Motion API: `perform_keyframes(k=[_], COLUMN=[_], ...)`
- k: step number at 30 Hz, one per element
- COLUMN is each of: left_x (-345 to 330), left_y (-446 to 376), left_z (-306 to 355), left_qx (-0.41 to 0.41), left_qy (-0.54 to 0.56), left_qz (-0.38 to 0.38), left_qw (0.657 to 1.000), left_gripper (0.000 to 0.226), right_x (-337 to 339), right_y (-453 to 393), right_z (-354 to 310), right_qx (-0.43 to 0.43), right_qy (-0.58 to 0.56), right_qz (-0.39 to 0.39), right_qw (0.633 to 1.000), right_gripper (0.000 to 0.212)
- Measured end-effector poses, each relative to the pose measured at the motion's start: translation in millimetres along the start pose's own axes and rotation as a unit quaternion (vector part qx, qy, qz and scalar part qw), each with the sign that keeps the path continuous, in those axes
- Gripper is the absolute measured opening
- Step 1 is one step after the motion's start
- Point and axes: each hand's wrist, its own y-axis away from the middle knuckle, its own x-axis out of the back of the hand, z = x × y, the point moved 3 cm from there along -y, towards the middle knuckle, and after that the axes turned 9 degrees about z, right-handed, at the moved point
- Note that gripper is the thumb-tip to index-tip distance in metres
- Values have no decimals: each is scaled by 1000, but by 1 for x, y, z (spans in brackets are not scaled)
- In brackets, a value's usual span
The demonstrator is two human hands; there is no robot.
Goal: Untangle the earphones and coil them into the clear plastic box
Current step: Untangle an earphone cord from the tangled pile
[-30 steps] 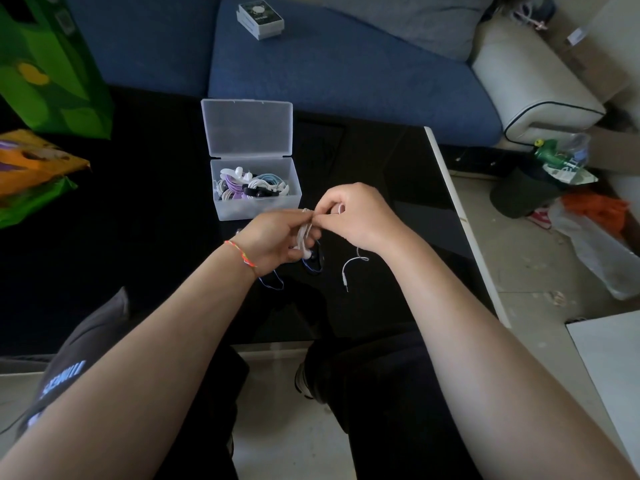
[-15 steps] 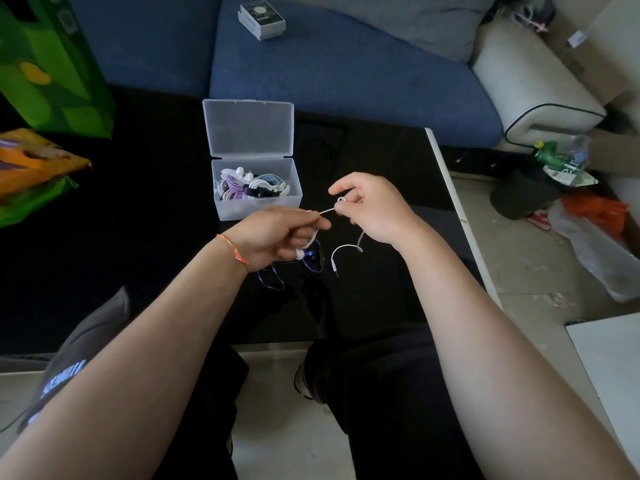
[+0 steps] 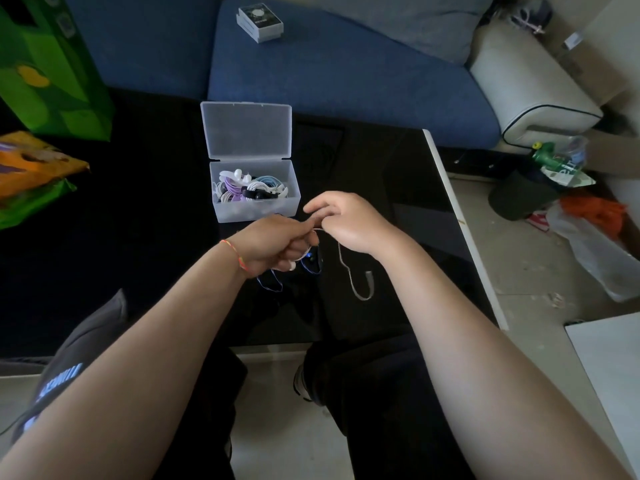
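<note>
**White earphone cord held between two hands over black table**

Head view.

- Left hand (image 3: 277, 242): fingers curled around a bundle of white cord (image 3: 341, 256), with a white earbud tip showing under the fist. A thin orange bracelet (image 3: 235, 254) sits on the wrist.
- Right hand (image 3: 346, 220): just beside the left hand, fingertips almost touching it. Thumb and finger appear to pinch the cord where it leaves the left fist; the other fingers are loosely spread. The exact contact is too small to see clearly.
- Cord: runs from between the hands, hangs down below the right hand, and ends in a curl with the plug turned upward, above the table (image 3: 138, 220).
- Blue earphones (image 3: 311, 265): lying on the table under the left hand, partly hidden by it, with loops of blue wire showing near the wrist.
- Box (image 3: 256, 207): clear plastic, on the table just beyond the hands, lid standing open at the back. It holds coiled earphones in white, purple, light blue and black.
- Sofa (image 3: 346, 74): blue, behind the table, with a small grey carton (image 3: 259, 22) on the seat.
- Green bag (image 3: 52, 71): at the table's left end.
- Bin (image 3: 519, 195): dark, on the floor at right, with litter around it.
</note>
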Motion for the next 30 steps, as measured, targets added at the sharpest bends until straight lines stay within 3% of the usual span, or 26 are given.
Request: perform_keyframes(k=[6,9,13,17,21,30], left_x=[5,4,-5,-7,-1,13], left_y=[-2,1,11,23,22,10], left_z=[1,1,7,21,27,21], left_qx=[55,61,39,-29,-45,-72], left_qy=[113,115,162,306,418,424], left_qz=[-17,-20,-83,-135,-76,16], left_qw=[992,991,983,942,904,903], left_gripper=[46,39,33,35,30,28], right_x=[3,6,10,11,1,-9], right_y=[0,-3,-8,-3,1,-1], right_z=[6,12,14,9,6,8], right_qx=[-13,8,39,43,24,9], right_qy=[39,39,-19,-92,-28,8], right_qz=[-34,5,80,64,-9,-62], right_qw=[999,999,996,993,999,998], right_gripper=[20,15,14,28,28,16])
